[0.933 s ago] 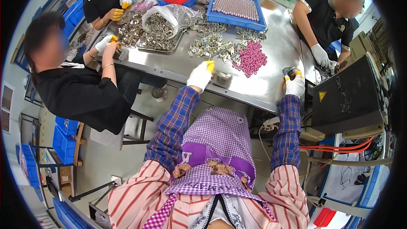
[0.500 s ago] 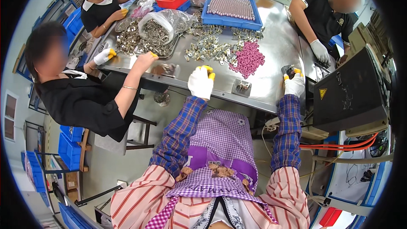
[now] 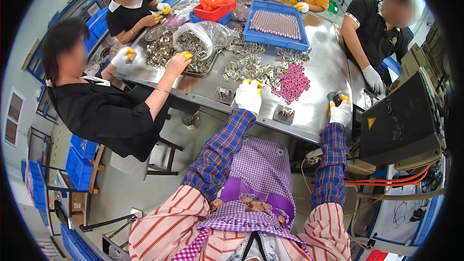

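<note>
My left hand [image 3: 248,97], in a white glove with yellow fingertips, reaches over the near edge of a pile of small metal terminal pieces [image 3: 249,69]. Its fingers are curled together, and whatever may be in them is hidden. To its right lies a heap of pink rings [image 3: 290,83]. At the table's right side my right hand [image 3: 340,112], gloved the same way, has its fingers closed against a small dark block [image 3: 334,97]. Two small square metal fixtures, one left of my left hand [image 3: 224,95] and one between my hands [image 3: 284,114], sit along the near edge.
A blue tray [image 3: 276,41] of rowed pink-and-metal parts stands farther back on the steel table [image 3: 321,38]. Left of it are a plastic bag [image 3: 193,36] of metal pieces and a red bin [image 3: 215,12]. Co-workers surround the table. A black box [image 3: 401,116] stands at right.
My left hand has moved forward and right to the metal pieces, uncovering a fixture. My right hand stays by the dark block. The whole view has shifted slightly.
</note>
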Available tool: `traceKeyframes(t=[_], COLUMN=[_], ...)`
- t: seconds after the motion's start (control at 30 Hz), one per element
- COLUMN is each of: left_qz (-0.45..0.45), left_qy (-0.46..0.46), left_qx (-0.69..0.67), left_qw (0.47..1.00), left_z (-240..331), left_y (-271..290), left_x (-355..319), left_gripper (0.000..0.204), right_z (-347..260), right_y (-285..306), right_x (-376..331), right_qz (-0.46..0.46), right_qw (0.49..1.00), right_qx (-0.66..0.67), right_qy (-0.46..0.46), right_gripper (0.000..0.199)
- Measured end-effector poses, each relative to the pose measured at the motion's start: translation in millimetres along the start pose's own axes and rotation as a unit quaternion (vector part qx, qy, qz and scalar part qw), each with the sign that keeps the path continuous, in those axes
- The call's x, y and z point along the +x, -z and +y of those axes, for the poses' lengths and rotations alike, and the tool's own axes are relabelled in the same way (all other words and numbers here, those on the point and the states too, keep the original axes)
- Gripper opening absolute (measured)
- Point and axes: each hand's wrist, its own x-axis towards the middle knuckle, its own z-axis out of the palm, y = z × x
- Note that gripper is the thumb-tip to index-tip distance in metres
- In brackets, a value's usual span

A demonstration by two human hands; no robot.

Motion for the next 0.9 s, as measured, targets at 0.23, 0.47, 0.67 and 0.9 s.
traceKeyframes(t=[0.23, 0.47, 0.67, 0.9], left_qz=[-0.050, -0.280, -0.432, -0.462], left_qy=[0.042, -0.012, -0.117, -0.089], left_qx=[-0.219, -0.331, -0.385, -0.333], left_qw=[0.973, 0.901, 0.807, 0.817], left_z=[16.7, 51.9, 54.6, 66.0], left_y=[15.6, 23.7, -23.1, -17.3], left_x=[-24.6, 11.7, 44.1, 61.1], left_gripper=[0.020, 0.017, 0.016, 0.014], right_z=[-4.0, -1.8, -10.7, -13.1], right_y=[1.2, -1.6, 9.2, 14.4], right_x=[3.0, 3.7, -0.5, -5.0], right_qz=[-0.025, -0.011, -0.018, -0.050], right_qw=[0.999, 1.000, 1.000, 0.997], right_qx=[-0.012, -0.009, -0.008, -0.022], right_qy=[-0.029, -0.018, -0.017, -0.046], right_gripper=[0.043, 0.041, 0.042, 0.045])
